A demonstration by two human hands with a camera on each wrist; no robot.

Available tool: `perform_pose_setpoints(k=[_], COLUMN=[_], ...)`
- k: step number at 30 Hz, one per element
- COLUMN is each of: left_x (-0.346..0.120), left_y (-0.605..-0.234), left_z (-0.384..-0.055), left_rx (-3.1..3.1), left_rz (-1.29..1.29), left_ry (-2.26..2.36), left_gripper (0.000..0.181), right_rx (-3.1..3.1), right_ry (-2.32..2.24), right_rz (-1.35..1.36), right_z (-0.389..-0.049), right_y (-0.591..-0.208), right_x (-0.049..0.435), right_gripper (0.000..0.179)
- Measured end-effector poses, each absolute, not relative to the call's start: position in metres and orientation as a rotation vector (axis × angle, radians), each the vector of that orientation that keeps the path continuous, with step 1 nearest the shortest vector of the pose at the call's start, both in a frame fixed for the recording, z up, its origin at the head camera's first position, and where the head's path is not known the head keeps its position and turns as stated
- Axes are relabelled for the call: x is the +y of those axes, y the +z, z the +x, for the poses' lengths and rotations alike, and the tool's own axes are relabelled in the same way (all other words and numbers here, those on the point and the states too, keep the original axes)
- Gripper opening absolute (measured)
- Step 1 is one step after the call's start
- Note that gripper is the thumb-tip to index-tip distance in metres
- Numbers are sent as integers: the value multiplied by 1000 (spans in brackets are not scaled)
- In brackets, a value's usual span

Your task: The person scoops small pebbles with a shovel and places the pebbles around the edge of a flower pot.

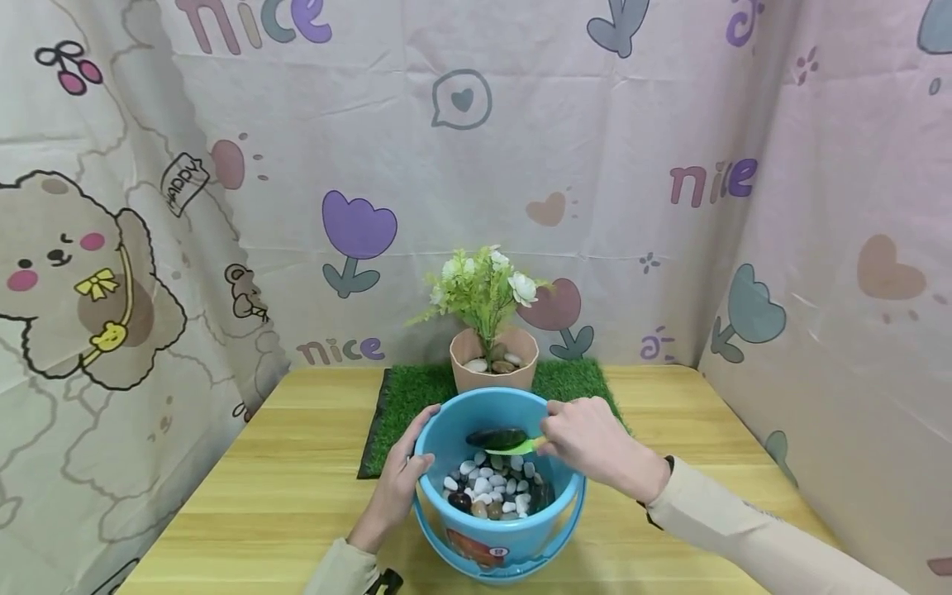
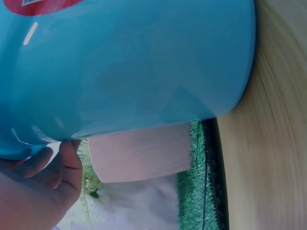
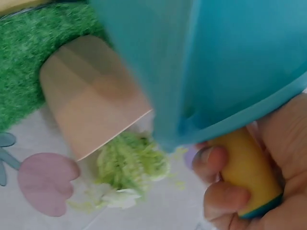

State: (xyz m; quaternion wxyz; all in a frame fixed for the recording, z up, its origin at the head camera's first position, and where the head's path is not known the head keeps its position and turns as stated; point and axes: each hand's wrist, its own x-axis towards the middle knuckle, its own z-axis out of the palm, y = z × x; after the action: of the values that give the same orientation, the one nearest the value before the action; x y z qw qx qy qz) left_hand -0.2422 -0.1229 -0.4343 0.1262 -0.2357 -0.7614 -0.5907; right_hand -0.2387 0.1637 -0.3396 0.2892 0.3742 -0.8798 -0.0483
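A light blue bucket point(image 1: 491, 409) stands on the wooden table, with white, brown and dark pebbles point(image 1: 498, 483) at its bottom. My left hand point(image 1: 402, 479) grips its left rim, thumb over the edge and fingers along the outside. My right hand point(image 1: 587, 434) holds a small shovel by its yellow handle point(image 3: 247, 167), at the right side of the rim. The shovel's green blade point(image 1: 516, 449) reaches inside the bucket, above the pebbles. On the blade lies a large dark stone point(image 1: 500, 437). In the right wrist view, the bucket wall hides the blade.
Behind the bucket, a pink flowerpot point(image 1: 476, 379) with white flowers and green leaves point(image 1: 483, 289) stands on a green grass mat point(image 1: 402, 413). Stones lie in the pot. The bucket's blue carrying handle point(image 1: 576, 521) hangs down in front. Printed cloth surrounds the wooden table point(image 1: 290, 471).
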Motion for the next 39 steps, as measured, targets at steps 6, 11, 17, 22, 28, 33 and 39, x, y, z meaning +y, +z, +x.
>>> perform_pose_setpoints(k=[6, 11, 17, 22, 28, 33, 39], left_x=[-124, -125, -125, -125, -124, -124, -124], left_y=[-436, -434, -432, -433, -435, -437, -437], left_z=[-243, -243, -243, -242, -242, -242, -243], left_rx=[-2218, -2218, -2210, -2217, -2218, -2222, -2214], left_rz=[-711, -726, -738, -734, -722, -711, -727], left_ry=[-1721, -1693, -1693, -1700, -1719, -1722, -1701], left_gripper=[61, 62, 62, 62, 62, 62, 62], right_rx=[-2304, -2221, -2141, -2115, -2141, -2204, -2278], right_ry=[-92, -42, 14, 101, 143, 143, 155], right_rz=[1105, 1178, 1200, 1216, 1217, 1198, 1158], right_z=[-251, -256, -260, -265, -269, -272, -275], right_y=[-341, -343, -346, -349, -352, -351, -349], right_x=[170, 173, 175, 176, 177, 177, 176], right_gripper=[26, 20, 21, 20, 22, 24, 19])
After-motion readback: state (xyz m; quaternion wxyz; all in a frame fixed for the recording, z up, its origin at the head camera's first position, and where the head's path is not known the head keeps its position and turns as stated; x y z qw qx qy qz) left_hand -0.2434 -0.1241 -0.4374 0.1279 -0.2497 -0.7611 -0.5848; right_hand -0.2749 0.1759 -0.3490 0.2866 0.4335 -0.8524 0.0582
